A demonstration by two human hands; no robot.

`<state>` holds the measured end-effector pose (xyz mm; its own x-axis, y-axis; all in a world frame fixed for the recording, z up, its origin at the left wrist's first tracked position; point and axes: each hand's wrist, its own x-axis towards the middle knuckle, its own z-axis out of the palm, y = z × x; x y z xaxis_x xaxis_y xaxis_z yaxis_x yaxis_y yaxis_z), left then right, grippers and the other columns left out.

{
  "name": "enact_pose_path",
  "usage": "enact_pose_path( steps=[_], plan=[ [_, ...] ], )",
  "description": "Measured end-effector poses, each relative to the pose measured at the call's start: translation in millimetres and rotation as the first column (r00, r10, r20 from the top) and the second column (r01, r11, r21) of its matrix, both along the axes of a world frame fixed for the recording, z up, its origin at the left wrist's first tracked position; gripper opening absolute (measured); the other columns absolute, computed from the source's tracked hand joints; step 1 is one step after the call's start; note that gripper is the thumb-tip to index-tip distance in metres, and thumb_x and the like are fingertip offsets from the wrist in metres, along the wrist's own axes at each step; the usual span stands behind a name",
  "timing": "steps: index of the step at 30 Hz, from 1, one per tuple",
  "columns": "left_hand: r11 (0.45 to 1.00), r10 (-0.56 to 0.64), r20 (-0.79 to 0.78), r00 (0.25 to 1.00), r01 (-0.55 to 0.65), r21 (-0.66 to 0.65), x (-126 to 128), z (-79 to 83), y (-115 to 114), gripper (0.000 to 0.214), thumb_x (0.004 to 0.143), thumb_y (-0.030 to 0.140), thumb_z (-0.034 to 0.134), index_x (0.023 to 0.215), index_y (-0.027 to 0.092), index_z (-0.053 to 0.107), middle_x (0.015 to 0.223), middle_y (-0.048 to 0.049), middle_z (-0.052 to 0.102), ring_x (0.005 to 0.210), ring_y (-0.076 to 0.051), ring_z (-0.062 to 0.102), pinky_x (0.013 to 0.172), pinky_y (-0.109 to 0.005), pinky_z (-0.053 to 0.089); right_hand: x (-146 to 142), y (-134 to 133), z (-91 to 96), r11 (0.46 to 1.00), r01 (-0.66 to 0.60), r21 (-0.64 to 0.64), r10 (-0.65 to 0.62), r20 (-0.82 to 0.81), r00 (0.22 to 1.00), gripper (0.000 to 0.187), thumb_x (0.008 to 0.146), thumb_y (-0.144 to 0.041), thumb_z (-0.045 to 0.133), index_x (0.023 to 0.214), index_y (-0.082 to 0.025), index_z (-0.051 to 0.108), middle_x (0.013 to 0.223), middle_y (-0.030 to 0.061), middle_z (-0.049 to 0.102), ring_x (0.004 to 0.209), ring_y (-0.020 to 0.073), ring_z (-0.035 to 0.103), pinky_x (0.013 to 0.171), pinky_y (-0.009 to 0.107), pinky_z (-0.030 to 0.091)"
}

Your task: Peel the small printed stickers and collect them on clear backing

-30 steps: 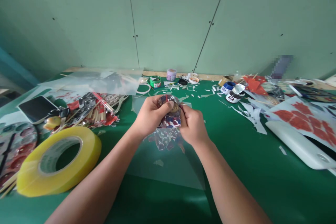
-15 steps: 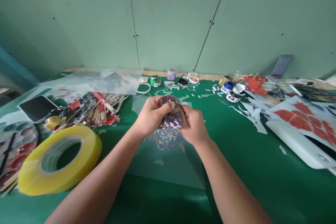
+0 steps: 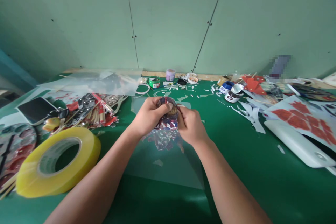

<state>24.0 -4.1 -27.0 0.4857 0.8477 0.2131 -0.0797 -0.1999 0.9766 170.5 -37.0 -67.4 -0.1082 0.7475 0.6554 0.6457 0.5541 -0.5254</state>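
Between my hands, over the middle of the table, is a small dark piece (image 3: 169,123) with a purple, red and white broken pattern and a brownish patch; its exact kind I cannot make out. My left hand (image 3: 148,116) is closed on its left side, thumb lying across the top. On the right edge, the curled fingers of my right hand (image 3: 193,123) pinch it, their tips partly hidden. Just below lies a cluster of crumpled-looking dark and white fragments (image 3: 162,140) on a translucent sheet (image 3: 168,171), which rests on the green table.
At left are a large yellow tape roll (image 3: 59,161), a paint palette (image 3: 26,143), a phone-like slab (image 3: 36,109) and piled sticks (image 3: 98,113). Paint jars (image 3: 233,95), paper scraps (image 3: 253,113), a red-painted sheet (image 3: 306,117) and a white elongated object (image 3: 296,143) lie at right.
The whole view has shifted slightly. My right fingers have changed position a little at the piece's right edge; both hands still hold it.
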Motion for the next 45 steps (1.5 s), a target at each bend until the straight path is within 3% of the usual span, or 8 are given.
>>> enact_pose_path(
  steps=[5, 8, 12, 18, 26, 34, 45],
  plan=[
    [1.000, 0.009, 0.006, 1.000, -0.009, 0.027, 3.6, -3.5, -2.6, 0.028, 0.082, 0.029, 0.055, 0.060, 0.019, 0.040, 0.056, 0.0055, 0.033, 0.049, -0.007, 0.028, 0.046, -0.023, 0.024, -0.3, -1.0, 0.4, 0.999, 0.034, 0.017, -0.034, -0.008, 0.999, 0.017, 0.088, -0.022, 0.042, 0.075, -0.021, 0.052, 0.057, 0.0010, 0.057, 0.045, 0.0128, 0.048, 0.044, 0.023, 0.030],
    [0.992, 0.070, 0.044, 0.997, -0.075, 0.102, 8.0, -5.5, -5.3, 0.027, 0.088, 0.032, 0.051, 0.067, 0.018, 0.044, 0.061, 0.0044, 0.036, 0.054, -0.008, 0.032, 0.049, -0.023, 0.029, -1.2, -1.4, 1.2, 0.998, 0.031, 0.055, -0.027, -0.064, 0.998, 0.006, 0.078, -0.018, 0.049, 0.077, -0.021, 0.054, 0.058, 0.0002, 0.059, 0.045, 0.0122, 0.046, 0.045, 0.023, 0.032],
    [0.973, 0.124, 0.049, 0.991, -0.131, 0.191, 9.3, -7.3, -5.0, 0.027, 0.091, 0.032, 0.050, 0.069, 0.018, 0.044, 0.061, 0.0044, 0.037, 0.054, -0.008, 0.035, 0.050, -0.022, 0.032, -1.8, -1.6, 2.2, 0.998, 0.041, 0.052, -0.035, -0.118, 0.992, 0.006, 0.075, -0.017, 0.049, 0.074, -0.021, 0.054, 0.056, -0.0005, 0.058, 0.047, 0.0129, 0.047, 0.046, 0.023, 0.034],
    [0.993, 0.028, -0.043, 0.999, -0.023, 0.117, 4.2, -7.9, -3.0, 0.029, 0.090, 0.032, 0.051, 0.065, 0.019, 0.046, 0.049, 0.0058, 0.040, 0.039, -0.007, 0.037, 0.038, -0.022, 0.031, -0.7, -1.2, -1.3, 1.000, -0.022, -0.015, 0.018, -0.225, 0.974, 0.005, 0.075, -0.023, 0.056, 0.071, -0.022, 0.054, 0.059, -0.0012, 0.059, 0.052, 0.0148, 0.054, 0.048, 0.023, 0.039],
    [0.984, 0.132, 0.033, 0.991, -0.135, 0.118, 9.5, -6.1, -9.6, 0.035, 0.088, 0.032, 0.055, 0.058, 0.019, 0.042, 0.045, 0.0059, 0.037, 0.039, -0.006, 0.032, 0.038, -0.022, 0.025, -2.3, -2.6, -3.7, 0.996, -0.042, -0.076, 0.023, -0.235, 0.972, 0.004, 0.076, -0.027, 0.057, 0.076, -0.023, 0.055, 0.061, 0.0002, 0.061, 0.054, 0.0168, 0.055, 0.049, 0.027, 0.040],
    [0.993, 0.026, 0.022, 0.999, -0.028, 0.111, 7.7, -4.1, -5.7, 0.033, 0.087, 0.038, 0.056, 0.062, 0.019, 0.045, 0.050, 0.0050, 0.038, 0.043, -0.007, 0.030, 0.042, -0.023, 0.025, -4.2, -4.2, 4.1, 0.999, -0.004, -0.041, -0.003, -0.176, 0.984, 0.008, 0.079, -0.030, 0.053, 0.076, -0.022, 0.054, 0.056, 0.0002, 0.056, 0.048, 0.0144, 0.047, 0.048, 0.027, 0.037],
    [0.980, 0.102, 0.017, 0.995, -0.104, 0.167, 7.5, -6.5, -4.2, 0.036, 0.089, 0.035, 0.054, 0.061, 0.020, 0.037, 0.056, 0.0052, 0.029, 0.050, -0.008, 0.024, 0.047, -0.024, 0.023, -2.6, -2.1, 0.3, 0.989, -0.104, -0.108, 0.073, -0.257, 0.964, 0.009, 0.078, -0.019, 0.052, 0.069, -0.021, 0.051, 0.063, -0.0013, 0.063, 0.054, 0.0127, 0.053, 0.049, 0.023, 0.035]
  ],
)
